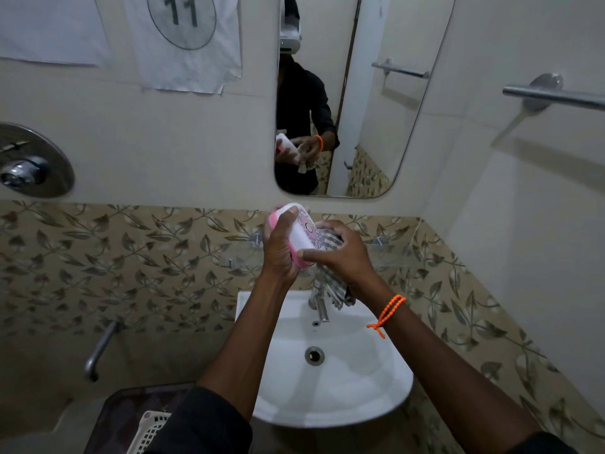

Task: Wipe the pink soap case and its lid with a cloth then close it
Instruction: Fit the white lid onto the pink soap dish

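Note:
The pink soap case has a white patterned lid sitting on its pink base, and it is tilted up above the sink. My left hand grips it from the left, fingers wrapped over the lid. My right hand holds a grey striped cloth against the case's right side, thumb pressed on the pink lower corner. The cloth hangs down under my right wrist, partly hidden by the hand.
A white sink with a chrome tap lies below my hands. A mirror hangs on the wall ahead, a towel bar at right. A white basket sits on a dark surface at lower left.

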